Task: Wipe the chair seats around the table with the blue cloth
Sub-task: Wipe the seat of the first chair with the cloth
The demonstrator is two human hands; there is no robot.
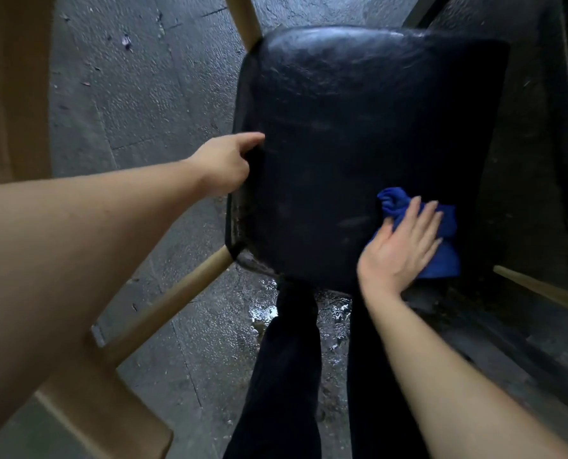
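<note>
My right hand [403, 246] lies flat, palm down, fingers spread and pressed onto the crumpled blue cloth [441, 246]; it grips nothing, it only bears down on the fabric. The cloth bunches out past my fingertips and to their right, and it rests on the near right part of the black padded leather-like chair seat [358, 144].

My left hand [224, 164] is hooked over the left edge of that seat, thumb on top of the cushion and the other fingers curled down out of sight behind the rim, so it clasps the seat's side. Both forearms are bare.

Between my two hands the black cushion stretches away from me, dull and scuffed, with a faint sheen at its far edge. Below my left hand a pale round wooden chair leg [173, 303] slants out toward my left forearm, and another pale wooden leg [242, 18] sticks out beyond the far left corner of the seat. Below my right wrist I see my legs in dark trousers [282, 376]. Under everything is a grey rough concrete floor [137, 94], with a wet glinting patch [266, 309] just near the seat's closest edge. To the right of my right hand stands a dark structure, too dim to make out.
</note>
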